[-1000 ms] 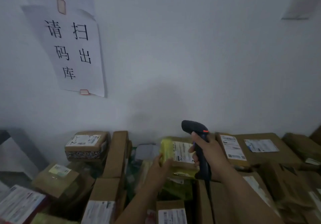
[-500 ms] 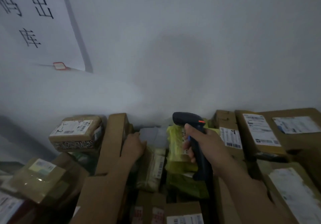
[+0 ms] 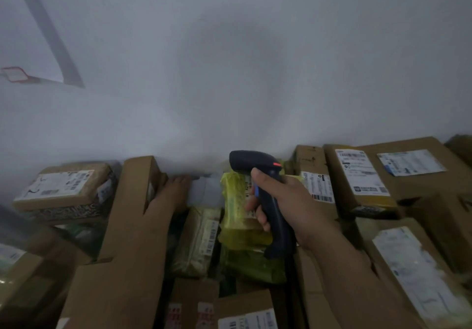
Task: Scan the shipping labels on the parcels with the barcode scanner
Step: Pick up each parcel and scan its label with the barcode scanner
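My right hand (image 3: 288, 203) grips the handle of a black barcode scanner (image 3: 251, 161), which stands upright with its head pointing left over a yellow plastic parcel (image 3: 235, 213). That parcel's label is mostly hidden behind the scanner and my fingers. My left hand (image 3: 173, 190) reaches forward with fingers stretched out, lying between a tall cardboard box (image 3: 132, 213) and a pale grey parcel (image 3: 207, 190) at the wall. It touches the grey parcel's left edge. A pale green parcel (image 3: 201, 239) with a barcode label lies below the grey one.
Labelled cardboard boxes crowd the right side (image 3: 362, 172) and the right foreground (image 3: 413, 272). A small labelled box (image 3: 58, 185) sits at the left. More boxes fill the front edge (image 3: 245, 313). A white wall (image 3: 242, 73) rises right behind the pile.
My left hand let go of the yellow parcel and moved left to the grey parcel beside the tall box. The scanner stayed over the yellow parcel. My view shifted closer and rightwards.
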`<state>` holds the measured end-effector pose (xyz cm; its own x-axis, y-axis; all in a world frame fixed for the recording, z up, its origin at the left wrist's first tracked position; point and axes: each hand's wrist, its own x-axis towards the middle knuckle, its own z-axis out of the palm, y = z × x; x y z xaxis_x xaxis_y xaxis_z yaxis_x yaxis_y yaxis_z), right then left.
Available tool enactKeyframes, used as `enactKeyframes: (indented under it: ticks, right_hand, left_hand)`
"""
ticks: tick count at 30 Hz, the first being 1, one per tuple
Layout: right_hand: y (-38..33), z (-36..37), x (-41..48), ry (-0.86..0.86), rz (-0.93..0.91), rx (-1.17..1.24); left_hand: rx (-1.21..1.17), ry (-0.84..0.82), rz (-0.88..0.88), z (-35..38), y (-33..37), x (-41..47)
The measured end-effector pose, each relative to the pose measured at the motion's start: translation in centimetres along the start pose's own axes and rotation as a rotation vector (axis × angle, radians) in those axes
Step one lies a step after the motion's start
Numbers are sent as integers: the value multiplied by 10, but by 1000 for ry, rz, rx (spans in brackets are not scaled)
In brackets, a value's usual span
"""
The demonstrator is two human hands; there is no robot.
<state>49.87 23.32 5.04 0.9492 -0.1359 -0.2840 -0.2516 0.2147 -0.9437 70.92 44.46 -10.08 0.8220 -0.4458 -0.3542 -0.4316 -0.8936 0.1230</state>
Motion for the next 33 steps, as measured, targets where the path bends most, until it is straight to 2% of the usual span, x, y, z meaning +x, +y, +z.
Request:
enactKeyframes:
  ticks: [5, 9, 12, 14, 18, 21, 24, 26, 28, 30, 33]
  right_hand:
    - [5, -6, 2, 1, -11, 3]
    - [6, -5, 3, 27, -7, -15]
    - [3, -1, -1, 52, 1, -8]
    - [-1, 1, -6, 68, 10, -6]
    - [-13, 6, -24, 106, 1, 12]
    - [-14, 12, -43, 149, -29, 72]
    - [-12, 22, -65, 184, -34, 124]
    - [-15, 29, -83, 195, -46, 153]
    - [-19, 34, -102, 182, -79, 185]
    - [-23, 39, -121, 175, -91, 244]
    - [-29, 46, -145, 182, -117, 259]
  left_hand:
    - [-21, 169, -90, -9, 4, -12]
    - [-82, 329, 54, -33, 9, -37]
    - [71, 719, 269, -57, 11, -68]
    - [-2, 906, 359, -62, 6, -85]
    - [-470, 752, 61, -65, 7, -120]
    - [-765, 804, 60, -77, 23, -157]
    - [-993, 730, 71, -91, 46, -201]
    - [-1198, 587, 20, -100, 59, -229]
    - [-1507, 360, -52, -106, 72, -256]
    - [-1686, 163, 3, -113, 82, -286]
    - [-1741, -89, 161, -121, 88, -324]
